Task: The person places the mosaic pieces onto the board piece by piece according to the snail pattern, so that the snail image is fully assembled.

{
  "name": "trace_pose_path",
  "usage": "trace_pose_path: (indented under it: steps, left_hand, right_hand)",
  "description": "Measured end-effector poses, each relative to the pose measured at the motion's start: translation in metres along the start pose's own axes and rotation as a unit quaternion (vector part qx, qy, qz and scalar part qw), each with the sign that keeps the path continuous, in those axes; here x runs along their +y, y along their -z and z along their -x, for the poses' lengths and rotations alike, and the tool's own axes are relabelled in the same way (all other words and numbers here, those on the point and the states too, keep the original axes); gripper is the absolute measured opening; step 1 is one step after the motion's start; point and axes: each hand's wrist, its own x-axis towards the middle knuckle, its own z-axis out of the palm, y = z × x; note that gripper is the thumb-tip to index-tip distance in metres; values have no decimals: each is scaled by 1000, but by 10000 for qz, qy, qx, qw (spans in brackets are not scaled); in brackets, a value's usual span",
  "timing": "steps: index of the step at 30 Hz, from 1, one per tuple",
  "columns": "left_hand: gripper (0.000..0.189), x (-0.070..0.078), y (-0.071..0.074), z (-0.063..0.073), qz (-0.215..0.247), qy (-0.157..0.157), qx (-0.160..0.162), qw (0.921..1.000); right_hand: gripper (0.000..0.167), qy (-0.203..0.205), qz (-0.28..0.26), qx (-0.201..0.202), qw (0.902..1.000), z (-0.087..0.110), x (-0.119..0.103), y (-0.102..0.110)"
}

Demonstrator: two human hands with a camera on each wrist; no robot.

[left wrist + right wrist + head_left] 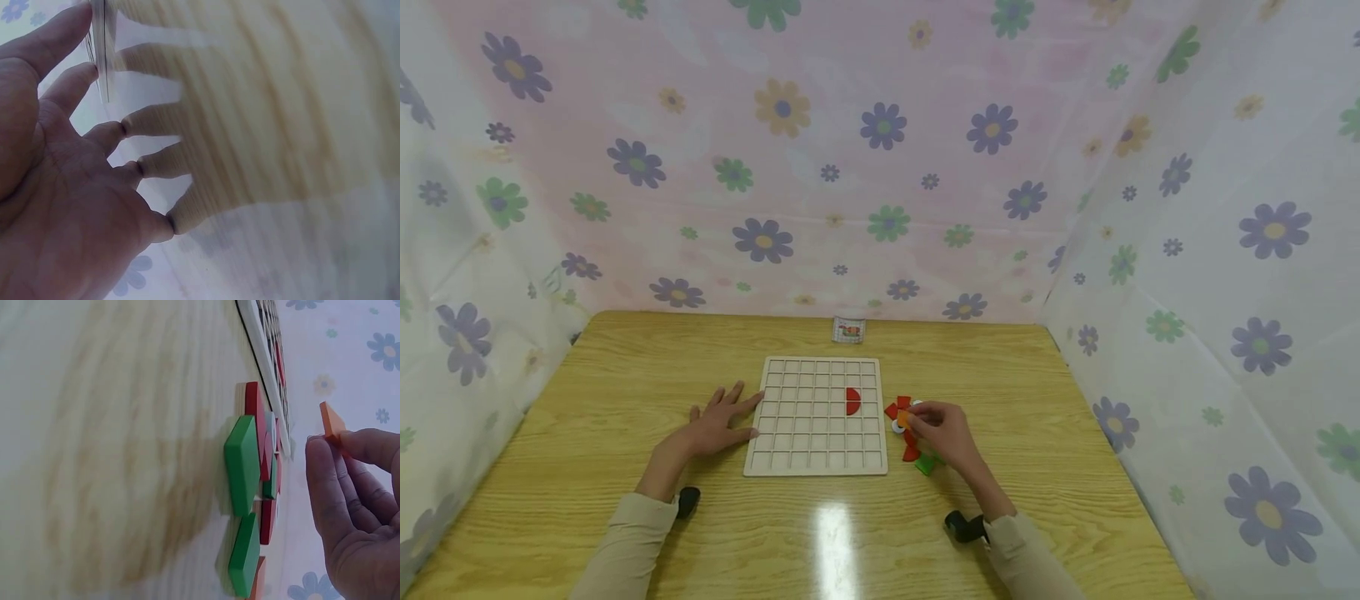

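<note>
In the head view a pale wooden grid board (790,435) lies mid-table, with two red quarter-round pieces (852,402) forming a half disc in its cells. My left hand (713,423) is spread at the board's left edge; in the left wrist view its thumb and index finger touch the edge and the other fingertips rest on the table. Above the loose pieces, my right hand (946,432) pinches an orange tile (332,425) between thumb and fingers. Below it lie green tiles (242,465), red pieces (911,452) and a white round piece (898,427), partly hidden by the hand.
A small printed picture card (848,330) lies at the table's back edge, behind the board. Flower-patterned sheets (880,167) hang behind the table (625,375) and along both sides. Black wrist cameras (962,527) sit by the beige sleeves.
</note>
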Motion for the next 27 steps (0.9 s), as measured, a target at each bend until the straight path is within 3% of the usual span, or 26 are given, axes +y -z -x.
trace_pose_path:
  steps: [7,18,27]
  left_hand:
    - [72,1,1,0,61,-25,8,10000]
    - [73,-1,-1,-1,76,-45,30,10000]
    - [73,-2,-2,-1,43,-67,67,9999]
  right_hand:
    - [20,-11,194,-65,9998,-6,-2,-8]
    - [21,-39,-253,-245,9994,-19,-7,-21]
    - [14,116,267,-230,9993,-34,-12,-29]
